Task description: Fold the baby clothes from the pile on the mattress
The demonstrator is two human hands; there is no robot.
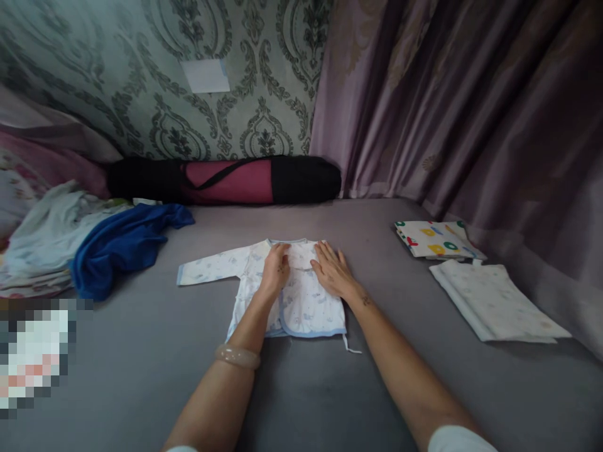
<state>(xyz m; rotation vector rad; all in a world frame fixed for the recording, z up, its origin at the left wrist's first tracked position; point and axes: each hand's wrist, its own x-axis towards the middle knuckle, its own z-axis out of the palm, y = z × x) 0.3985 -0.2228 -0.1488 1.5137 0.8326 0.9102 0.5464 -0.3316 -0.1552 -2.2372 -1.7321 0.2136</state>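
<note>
A small white baby shirt (306,304) with pale blue trim lies flat on the grey bed surface (141,364), one sleeve stretched out to the left. My left hand (276,269) rests palm down on the shirt's upper chest, fingers together and flat. My right hand (332,270) lies flat beside it on the shirt's right shoulder area, fingers stretched out. Neither hand holds anything. A pale bangle (238,356) sits on my left wrist.
A blue garment (125,245) and a pile of pale clothes (47,238) lie at the left. Two folded cloths, one with coloured letters (436,240) and one plain white (494,301), lie at the right. A black and maroon rolled bag (226,180) lies by the wall; curtains hang at the right.
</note>
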